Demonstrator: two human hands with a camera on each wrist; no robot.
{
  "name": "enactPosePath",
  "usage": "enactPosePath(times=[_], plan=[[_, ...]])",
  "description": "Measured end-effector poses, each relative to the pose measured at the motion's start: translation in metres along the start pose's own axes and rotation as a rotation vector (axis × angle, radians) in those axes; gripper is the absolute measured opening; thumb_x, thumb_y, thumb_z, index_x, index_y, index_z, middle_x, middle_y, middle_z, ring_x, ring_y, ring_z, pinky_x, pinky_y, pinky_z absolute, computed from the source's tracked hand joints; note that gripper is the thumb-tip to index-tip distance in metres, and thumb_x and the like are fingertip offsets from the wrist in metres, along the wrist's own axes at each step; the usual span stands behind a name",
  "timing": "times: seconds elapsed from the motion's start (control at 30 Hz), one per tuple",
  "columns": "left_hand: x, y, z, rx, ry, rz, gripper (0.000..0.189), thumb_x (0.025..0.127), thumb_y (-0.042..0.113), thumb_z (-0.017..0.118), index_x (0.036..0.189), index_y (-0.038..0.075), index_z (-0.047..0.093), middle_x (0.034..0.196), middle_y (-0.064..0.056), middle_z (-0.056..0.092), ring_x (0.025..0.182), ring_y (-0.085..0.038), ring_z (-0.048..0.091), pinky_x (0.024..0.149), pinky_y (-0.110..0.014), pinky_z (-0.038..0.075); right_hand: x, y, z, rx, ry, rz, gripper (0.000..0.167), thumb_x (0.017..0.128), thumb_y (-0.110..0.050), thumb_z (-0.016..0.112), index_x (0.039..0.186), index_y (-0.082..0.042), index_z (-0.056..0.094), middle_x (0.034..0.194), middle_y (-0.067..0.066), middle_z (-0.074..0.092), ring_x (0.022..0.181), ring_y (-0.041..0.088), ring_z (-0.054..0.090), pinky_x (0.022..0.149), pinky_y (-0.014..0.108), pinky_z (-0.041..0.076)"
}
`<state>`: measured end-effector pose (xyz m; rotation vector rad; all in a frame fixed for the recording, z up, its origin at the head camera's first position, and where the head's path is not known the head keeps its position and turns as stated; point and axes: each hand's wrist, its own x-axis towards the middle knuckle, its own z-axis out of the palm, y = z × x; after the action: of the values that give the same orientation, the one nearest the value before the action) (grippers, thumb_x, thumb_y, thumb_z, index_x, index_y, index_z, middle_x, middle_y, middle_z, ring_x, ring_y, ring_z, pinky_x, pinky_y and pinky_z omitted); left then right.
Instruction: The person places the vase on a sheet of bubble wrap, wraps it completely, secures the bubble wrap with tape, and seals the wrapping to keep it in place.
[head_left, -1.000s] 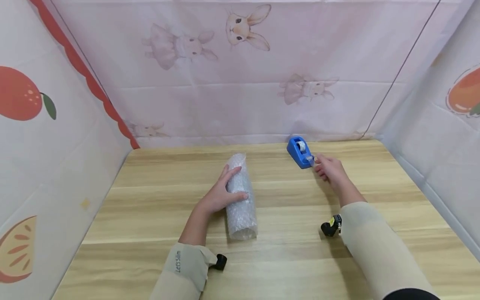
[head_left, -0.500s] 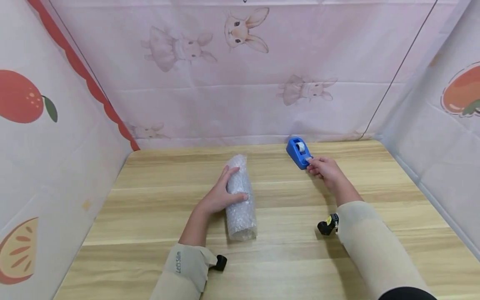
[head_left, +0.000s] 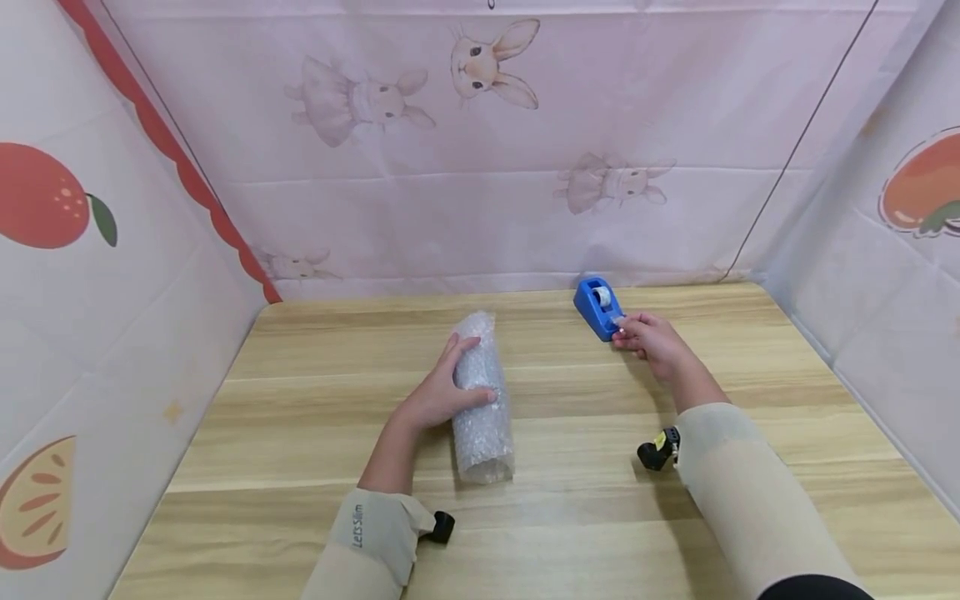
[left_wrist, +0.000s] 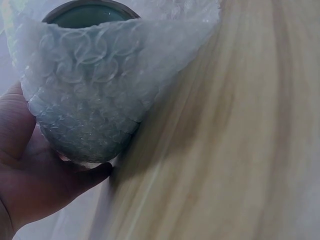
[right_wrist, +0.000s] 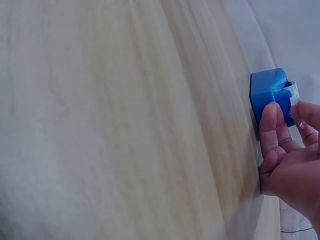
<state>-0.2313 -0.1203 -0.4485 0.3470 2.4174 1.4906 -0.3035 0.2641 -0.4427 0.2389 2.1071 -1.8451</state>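
My left hand grips a bubble-wrapped cylinder that lies lengthwise on the table, fingers on its far left side and thumb across the top. In the left wrist view, a dark greenish round rim shows inside the open end of the bubble wrap; the rest of that object is hidden by the wrap. At the back right stands a blue tape dispenser with a small roll of tape in it. Close at its front end, my right hand pinches the clear tape between thumb and fingers.
The wood-grain table ends at a pink rabbit-print cloth behind the dispenser. Pale fruit-print cloths stand along the left and right sides. A small black camera is strapped at each sleeve cuff.
My right hand has moved slightly left, closer to the dispenser's front, and the tape between them looks shorter. My left hand and the wrapped cylinder have stayed in place.
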Motion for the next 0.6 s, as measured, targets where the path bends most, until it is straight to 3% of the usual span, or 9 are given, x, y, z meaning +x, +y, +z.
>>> enactPosePath(times=[0.27, 0.47, 0.6], plan=[[-0.001, 0.001, -0.001, 0.002, 0.002, -0.001, 0.09, 0.079, 0.046, 0.079, 0.151, 0.041, 0.026, 0.166, 0.0, -0.01, 0.151, -0.036, 0.007, 0.112, -0.064, 0.024, 0.001, 0.004, -0.003, -0.002, -0.048, -0.023, 0.012, 0.103, -0.027, 0.047, 0.102, -0.015, 0.05, 0.092, -0.01, 0.071, 0.093, 0.007, 0.069, 0.074, 0.028, 0.032], [-0.001, 0.002, 0.0, 0.007, 0.003, -0.005, 0.09, 0.078, 0.049, 0.079, 0.15, 0.043, 0.025, 0.166, 0.003, -0.011, 0.15, -0.036, 0.007, 0.112, -0.064, 0.026, -0.001, 0.003, -0.001, -0.033, -0.009, -0.005, 0.021, 0.102, -0.034, 0.053, 0.109, -0.015, 0.053, 0.093, -0.008, 0.066, 0.093, 0.009, 0.065, 0.074, 0.027, 0.033], [-0.002, 0.0, 0.0, 0.011, 0.003, -0.004, 0.091, 0.077, 0.05, 0.079, 0.15, 0.044, 0.025, 0.166, 0.003, -0.011, 0.151, -0.036, 0.006, 0.111, -0.065, 0.026, -0.005, -0.001, 0.013, -0.083, -0.018, -0.069, 0.03, 0.097, -0.031, 0.062, 0.112, -0.005, 0.06, 0.088, -0.007, 0.067, 0.086, 0.011, 0.063, 0.072, 0.026, 0.04]])
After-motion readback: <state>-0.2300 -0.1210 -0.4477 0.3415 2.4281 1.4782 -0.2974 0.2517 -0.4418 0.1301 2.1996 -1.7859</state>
